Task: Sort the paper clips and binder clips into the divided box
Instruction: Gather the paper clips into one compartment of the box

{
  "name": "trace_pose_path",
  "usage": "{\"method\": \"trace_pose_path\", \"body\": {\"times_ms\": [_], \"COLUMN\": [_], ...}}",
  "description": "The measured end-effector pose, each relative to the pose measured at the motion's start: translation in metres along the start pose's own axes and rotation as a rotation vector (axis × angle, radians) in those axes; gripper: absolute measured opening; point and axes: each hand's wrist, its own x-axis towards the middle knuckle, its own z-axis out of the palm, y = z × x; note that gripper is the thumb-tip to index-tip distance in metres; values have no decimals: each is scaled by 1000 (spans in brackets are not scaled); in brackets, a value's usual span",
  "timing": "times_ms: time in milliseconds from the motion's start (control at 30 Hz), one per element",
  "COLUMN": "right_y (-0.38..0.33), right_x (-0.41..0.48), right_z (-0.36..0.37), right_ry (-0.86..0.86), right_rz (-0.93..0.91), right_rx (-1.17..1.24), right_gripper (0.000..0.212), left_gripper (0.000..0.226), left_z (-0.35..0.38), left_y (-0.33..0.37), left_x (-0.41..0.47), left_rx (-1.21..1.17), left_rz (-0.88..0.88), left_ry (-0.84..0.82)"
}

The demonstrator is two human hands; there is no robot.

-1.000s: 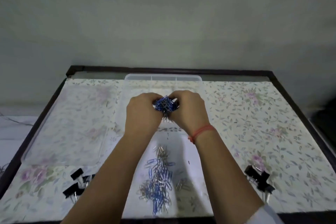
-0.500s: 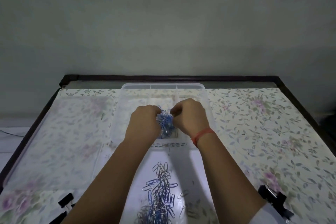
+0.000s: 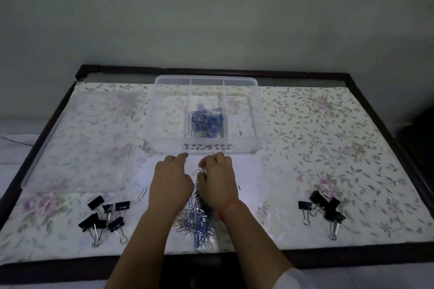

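No brand, label or writing can be read anywhere here; the only marking is a leafy cut-out pattern along the near wall of the divided box (image 3: 206, 122). That clear box sits at twelve o'clock from my hands, and a heap of blue and silver paper clips in the box (image 3: 207, 122) fills its middle compartment; the compartments on either side look bare.

My left hand (image 3: 171, 182) and right hand (image 3: 218, 179) rest side by side on the far end of the loose paper clips (image 3: 197, 223), which trail back toward six o'clock between my forearms. Both hands are curled, fingers bent down. The right one has a clip or two at its fingertips; I cannot tell whether the left holds any.

A single stray clip (image 3: 142, 193) lies at nine o'clock, just beside my left hand. Black binder clips (image 3: 105, 217) cluster at about eight o'clock, and a second group of binder clips (image 3: 323, 210) at four. The clear lid (image 3: 79, 141) lies flat at ten o'clock on the floral tablecloth (image 3: 328, 136). A red string (image 3: 231, 207) circles my right wrist.
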Motion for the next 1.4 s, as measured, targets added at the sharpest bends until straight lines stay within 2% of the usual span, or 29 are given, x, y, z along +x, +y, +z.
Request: {"method": "trace_pose_path", "body": {"times_ms": [200, 333, 400, 467, 500, 600, 733, 933, 1033, 1133, 1300, 1400], "right_y": [6, 21, 30, 32, 30, 21, 11, 16, 19, 16, 13, 14], "right_x": [-16, -40, -49, -57, -60, -61, -55, -50, -50, -49, -47, -46], "right_z": [-14, -44, -58, -61, -59, -43, -25, -25, -28, -29, -26, -27], "right_ry": [-222, -144, -161, -287, -345, -376, -344, -220, -141, -126, -124, -121], "right_rz": [-81, -66, 3, 101, 119, 67, -14, 6, 4, 20, 36, 55], "right_rx": [-57, -49, -128, -218, -255, -305, -264, -105, -98, -63, -26, -22], "right_gripper": [20, 27, 50, 84, 94, 100, 94, 59, 54, 53, 45, 42], "left_gripper": [52, 68, 84, 100, 105, 110, 94, 66, 59, 60, 69, 67], "left_z": [-7, -18, -20, -16, -13, -4, 3, 4, 1, -6, 2, 4], "left_y": [-18, -31, -32, -28, -24, -15, -9, -14, -21, -23, -14, -8], "left_x": [-8, -33, -45, -50, -50, -49, -46, -41, -43, -47, -51, -50], "left_rx": [-1, 176, 217, 257, 281, 320, 276, 2, -37, 32, 119, 94], "left_rz": [60, 98, 102, 115, 129, 160, 175, 109, 95, 7, -162, -196], "left_ry": [-230, -360, -395, -400, -391, -343, -307, -228, -111, 4, -276, -351]}}
